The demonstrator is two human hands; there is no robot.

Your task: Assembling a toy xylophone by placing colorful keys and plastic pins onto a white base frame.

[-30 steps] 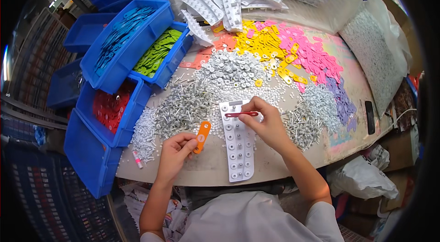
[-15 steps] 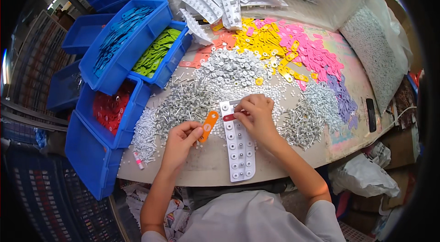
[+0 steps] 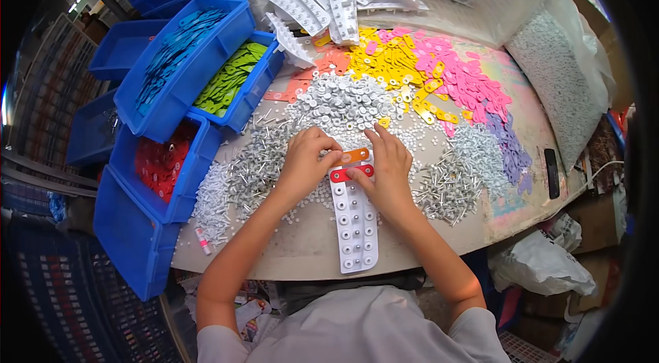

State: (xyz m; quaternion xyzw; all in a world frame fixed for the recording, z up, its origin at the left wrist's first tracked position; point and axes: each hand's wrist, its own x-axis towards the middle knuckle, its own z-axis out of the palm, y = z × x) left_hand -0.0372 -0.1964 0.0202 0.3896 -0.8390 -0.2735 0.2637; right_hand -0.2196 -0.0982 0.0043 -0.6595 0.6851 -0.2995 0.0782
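Observation:
A white plastic tray [image 3: 355,238] with rows of round white parts and pegs lies on the table in front of me. Across its far part sits a red plastic strip [image 3: 351,172] with a hole near each end. Beyond that, an orange plastic strip [image 3: 356,155] lies crosswise at the tray's far end, its left end pinched by my left hand [image 3: 310,159]. My right hand [image 3: 390,174] has its thumb on the red strip's right end, while its fingers stretch apart past the orange strip's right side.
Loose rivet-like metal pieces [image 3: 257,171] and white caps [image 3: 343,98] are heaped around the tray. Farther back lie yellow [image 3: 384,61], pink [image 3: 460,78] and purple strips [image 3: 506,146]. Blue bins [image 3: 154,225] stand at left, a bag of white pieces [image 3: 556,67] at right.
My left hand has brought the orange strip up and right to the tray's far end. The red strip now lies across the tray, and my right hand's fingers have spread.

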